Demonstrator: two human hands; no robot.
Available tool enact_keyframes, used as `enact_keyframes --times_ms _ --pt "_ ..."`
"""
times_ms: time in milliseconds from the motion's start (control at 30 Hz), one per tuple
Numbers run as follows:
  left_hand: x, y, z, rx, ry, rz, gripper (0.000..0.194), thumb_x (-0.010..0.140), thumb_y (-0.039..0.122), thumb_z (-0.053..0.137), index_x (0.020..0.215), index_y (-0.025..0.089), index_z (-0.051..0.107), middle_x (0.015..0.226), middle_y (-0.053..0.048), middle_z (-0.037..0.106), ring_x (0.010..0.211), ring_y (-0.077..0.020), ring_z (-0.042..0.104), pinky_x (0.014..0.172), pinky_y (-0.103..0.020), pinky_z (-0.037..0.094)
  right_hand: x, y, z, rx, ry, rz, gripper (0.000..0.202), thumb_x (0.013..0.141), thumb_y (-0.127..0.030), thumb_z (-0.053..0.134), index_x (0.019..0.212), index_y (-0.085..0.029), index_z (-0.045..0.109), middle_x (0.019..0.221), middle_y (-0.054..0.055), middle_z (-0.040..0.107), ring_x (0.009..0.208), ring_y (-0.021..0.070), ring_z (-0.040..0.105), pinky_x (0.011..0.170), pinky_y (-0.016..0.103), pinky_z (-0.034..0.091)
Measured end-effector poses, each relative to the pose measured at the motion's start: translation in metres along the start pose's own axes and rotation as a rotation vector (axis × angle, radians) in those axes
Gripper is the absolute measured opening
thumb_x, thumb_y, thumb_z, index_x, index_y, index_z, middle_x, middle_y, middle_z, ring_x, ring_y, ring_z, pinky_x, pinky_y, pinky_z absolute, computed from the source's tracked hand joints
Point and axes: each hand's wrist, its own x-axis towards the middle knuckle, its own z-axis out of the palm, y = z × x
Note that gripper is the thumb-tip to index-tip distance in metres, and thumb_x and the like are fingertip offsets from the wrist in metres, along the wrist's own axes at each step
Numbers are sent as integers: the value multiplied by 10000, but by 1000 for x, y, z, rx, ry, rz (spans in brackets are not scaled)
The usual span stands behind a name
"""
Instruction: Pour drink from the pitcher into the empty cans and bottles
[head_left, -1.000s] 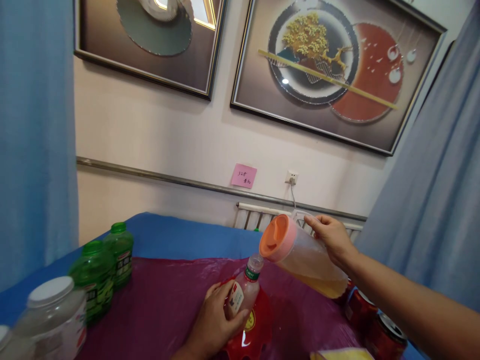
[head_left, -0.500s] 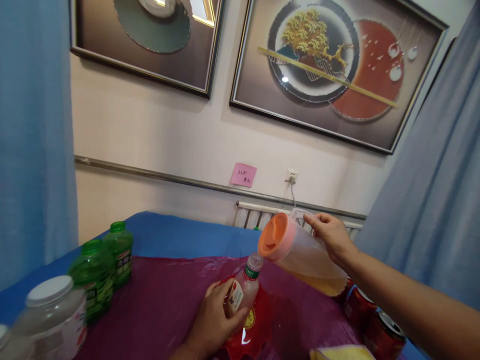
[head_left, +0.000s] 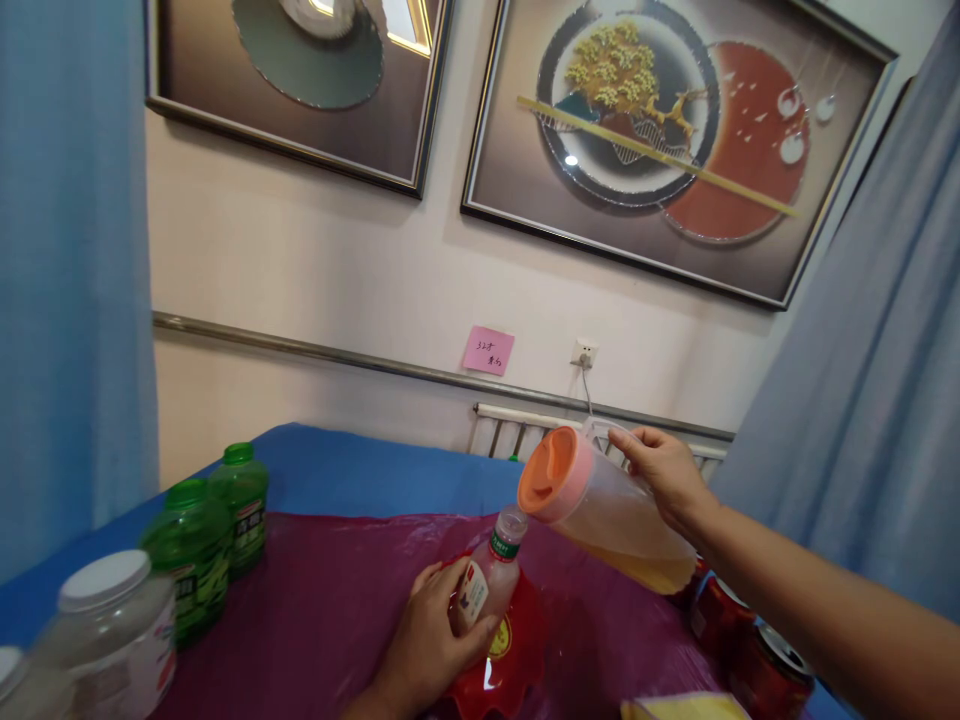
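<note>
And there the right hand [head_left: 664,475], grip closed round the handle [head_left: 598,430], had the pitcher [head_left: 622,530] tipped over, lid [head_left: 555,475] leftward beside the mouth [head_left: 512,519] of the plastic bottle [head_left: 499,578] clasped in the left hand [head_left: 427,635].

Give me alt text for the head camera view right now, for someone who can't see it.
A right hand tips a lidded pitcher of amber liquid against the mouth of a small clear bottle held in the left hand, above a red dish. Green bottles stand left, red cans right.
</note>
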Motion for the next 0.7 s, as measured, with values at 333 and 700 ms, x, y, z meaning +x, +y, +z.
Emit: enact_keyframes --times_ms 333,700 --pt "0 1 -1 -19 -14 -23 478 676 332 763 1142 245 711 1153 -84 755 1145 -346 635 1017 -468 523 0 3 -1 -3 9 -13 569 554 -732 815 574 -216 576 489 -29 481 471 123 397 485 269 304" --pt "1 -1 -1 2 -15 -11 484 687 319 776 1160 239 709 1161 -93 756 1129 -339 654 1010 -469 535 1 3 -1 -21 8 -36 571 565 -745 801 573 -214 592 487 -21 490 474 128 408 493 277 313"
